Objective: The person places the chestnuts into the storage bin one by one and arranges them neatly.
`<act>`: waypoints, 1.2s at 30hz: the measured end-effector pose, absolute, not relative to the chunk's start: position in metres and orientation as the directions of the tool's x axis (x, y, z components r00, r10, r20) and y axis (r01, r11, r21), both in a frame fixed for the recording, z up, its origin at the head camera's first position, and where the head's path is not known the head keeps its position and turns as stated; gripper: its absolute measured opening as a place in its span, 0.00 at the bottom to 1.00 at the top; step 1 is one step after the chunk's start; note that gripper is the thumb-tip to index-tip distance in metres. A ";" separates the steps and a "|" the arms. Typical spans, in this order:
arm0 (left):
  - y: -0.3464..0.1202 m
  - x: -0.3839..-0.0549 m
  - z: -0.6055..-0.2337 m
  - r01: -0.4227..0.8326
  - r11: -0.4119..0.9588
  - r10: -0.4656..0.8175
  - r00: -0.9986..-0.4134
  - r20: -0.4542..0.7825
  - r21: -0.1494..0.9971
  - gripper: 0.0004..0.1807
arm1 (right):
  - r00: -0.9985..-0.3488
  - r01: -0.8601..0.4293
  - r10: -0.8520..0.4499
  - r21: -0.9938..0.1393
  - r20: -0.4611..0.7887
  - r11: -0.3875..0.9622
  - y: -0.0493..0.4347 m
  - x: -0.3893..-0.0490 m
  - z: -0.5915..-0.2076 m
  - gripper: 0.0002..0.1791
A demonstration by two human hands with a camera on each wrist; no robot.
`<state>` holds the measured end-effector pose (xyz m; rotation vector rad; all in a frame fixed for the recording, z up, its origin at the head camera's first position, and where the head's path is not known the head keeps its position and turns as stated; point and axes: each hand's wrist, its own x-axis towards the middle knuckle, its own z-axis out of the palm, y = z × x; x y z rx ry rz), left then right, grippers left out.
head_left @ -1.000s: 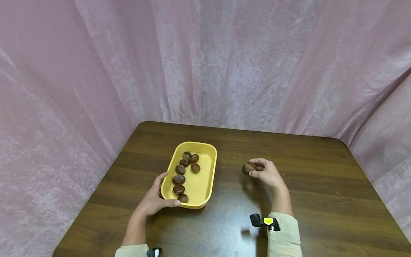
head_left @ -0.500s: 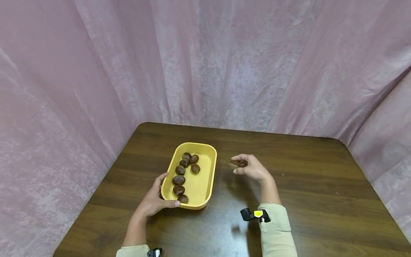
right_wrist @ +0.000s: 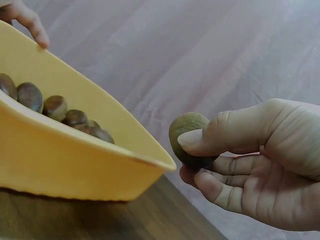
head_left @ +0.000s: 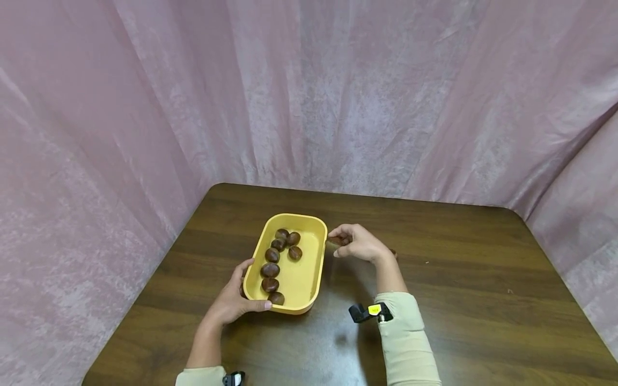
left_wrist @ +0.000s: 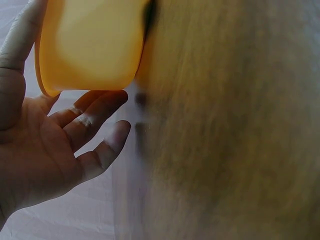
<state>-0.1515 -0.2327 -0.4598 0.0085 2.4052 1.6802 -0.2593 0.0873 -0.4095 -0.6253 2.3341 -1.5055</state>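
Observation:
A yellow plastic box (head_left: 300, 273) stands on the table with several chestnuts (head_left: 270, 270) inside, mostly along its left side. My left hand (head_left: 229, 300) grips its near left corner, thumb over the rim and index finger along the left edge. In the left wrist view the other fingers (left_wrist: 97, 117) lie loosely against or below the box wall. My right hand (head_left: 359, 244) pinches a chestnut (right_wrist: 186, 131) between thumb and fingers, just outside the box's right rim. The right wrist view shows this chestnut close to the box corner.
Something small and brown (head_left: 394, 252) shows past my right wrist on the table, mostly hidden. The brown wooden table (head_left: 473, 289) stretches to the right. Pink curtains (head_left: 347, 96) hang behind and at both sides of the table.
My right hand has moved left with the chestnut, from the table right of the box to the box's right rim. The left hand and box have stayed in place.

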 end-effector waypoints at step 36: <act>-0.233 -0.152 -0.463 -0.116 0.350 0.134 -0.976 -0.172 0.930 0.61 | -0.764 -0.224 -0.620 -0.829 -0.176 0.512 -0.011 -0.279 -0.433 0.21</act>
